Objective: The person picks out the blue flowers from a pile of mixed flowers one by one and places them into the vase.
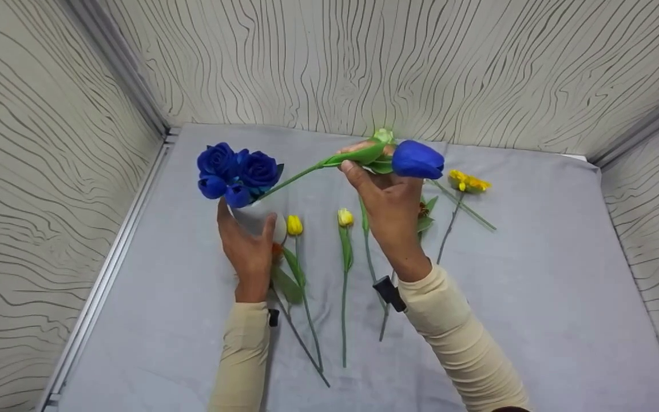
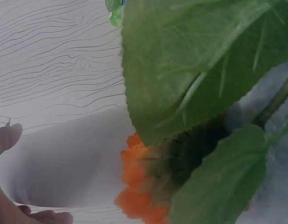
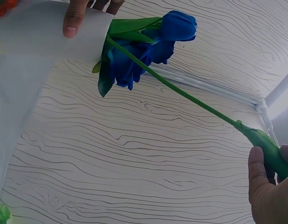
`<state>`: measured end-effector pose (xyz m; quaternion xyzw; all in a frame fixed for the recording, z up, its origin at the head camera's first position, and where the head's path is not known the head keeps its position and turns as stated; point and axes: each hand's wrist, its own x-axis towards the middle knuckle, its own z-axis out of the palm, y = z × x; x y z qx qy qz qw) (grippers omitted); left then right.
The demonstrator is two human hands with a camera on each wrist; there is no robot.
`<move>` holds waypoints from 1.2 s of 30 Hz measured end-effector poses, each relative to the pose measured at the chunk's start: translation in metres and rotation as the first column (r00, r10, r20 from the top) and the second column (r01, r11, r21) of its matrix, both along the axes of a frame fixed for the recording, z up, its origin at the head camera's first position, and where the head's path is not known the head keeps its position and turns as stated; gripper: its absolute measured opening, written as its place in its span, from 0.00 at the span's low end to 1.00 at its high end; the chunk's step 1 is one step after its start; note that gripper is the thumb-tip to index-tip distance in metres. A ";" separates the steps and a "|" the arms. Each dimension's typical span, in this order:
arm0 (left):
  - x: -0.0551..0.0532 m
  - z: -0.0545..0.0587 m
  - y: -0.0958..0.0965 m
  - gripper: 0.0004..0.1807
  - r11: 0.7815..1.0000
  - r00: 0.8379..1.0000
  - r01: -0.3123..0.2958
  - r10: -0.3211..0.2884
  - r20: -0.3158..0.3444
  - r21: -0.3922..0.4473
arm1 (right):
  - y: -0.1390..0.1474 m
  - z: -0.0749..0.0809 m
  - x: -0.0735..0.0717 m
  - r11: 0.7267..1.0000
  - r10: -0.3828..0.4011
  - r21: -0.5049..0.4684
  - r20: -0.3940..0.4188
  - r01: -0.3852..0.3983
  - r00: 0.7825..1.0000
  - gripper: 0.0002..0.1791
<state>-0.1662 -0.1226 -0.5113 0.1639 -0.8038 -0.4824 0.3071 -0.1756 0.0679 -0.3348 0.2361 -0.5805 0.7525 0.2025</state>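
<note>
My left hand grips a white vase near its rim, thumb on one side and fingers on the other. Blue roses and blue tulip buds bunch at its mouth. Between thumb and fingers, my right hand pinches another blue tulip by its green leaves, below the bloom. That tulip slants, its stem end meeting the vase's mouth in the right wrist view; how deep it reaches is hidden. An orange flower with broad leaves lies close to the vase, partly behind the left hand in the head view.
On the grey cloth lie a yellow tulip, a pale yellow tulip and a yellow flower at the right. A pale green flower shows behind the right hand. Patterned panels surround the table.
</note>
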 end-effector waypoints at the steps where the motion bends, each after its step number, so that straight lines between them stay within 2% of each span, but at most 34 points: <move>1: -0.001 0.000 0.000 0.50 1.000 1.000 0.008 -0.008 -0.002 0.018 | 0.000 0.000 0.000 1.000 0.000 0.000 -0.001 0.000 1.000 0.11; 5: -0.006 0.000 0.001 0.52 0.997 1.000 0.023 -0.023 -0.007 0.070 | -0.003 -0.002 0.002 1.000 0.010 -0.006 -0.009 -0.010 1.000 0.11; 14: -0.012 -0.002 0.000 0.51 0.995 0.999 0.034 -0.033 -0.020 0.095 | -0.010 -0.010 0.004 1.000 0.023 -0.018 -0.086 -0.025 0.996 0.10; 22: -0.013 -0.003 0.001 0.51 0.996 0.999 0.031 -0.031 -0.009 0.082 | -0.021 -0.019 0.002 0.989 0.028 0.145 -0.086 -0.016 0.996 0.07; 28: -0.013 -0.007 0.004 0.51 0.996 0.999 0.045 -0.045 -0.004 0.078 | -0.025 -0.007 -0.004 0.972 0.051 0.232 -0.110 -0.024 0.993 0.06; 32: -0.011 -0.008 0.003 0.51 0.996 0.998 0.054 -0.052 -0.029 0.071 | -0.032 -0.002 -0.008 0.948 0.097 0.313 -0.123 -0.054 0.988 0.07; 36: -0.013 -0.007 0.002 0.51 0.997 0.999 0.041 -0.038 -0.033 0.070 | -0.041 -0.004 -0.011 0.920 0.135 0.386 -0.135 -0.073 0.982 0.08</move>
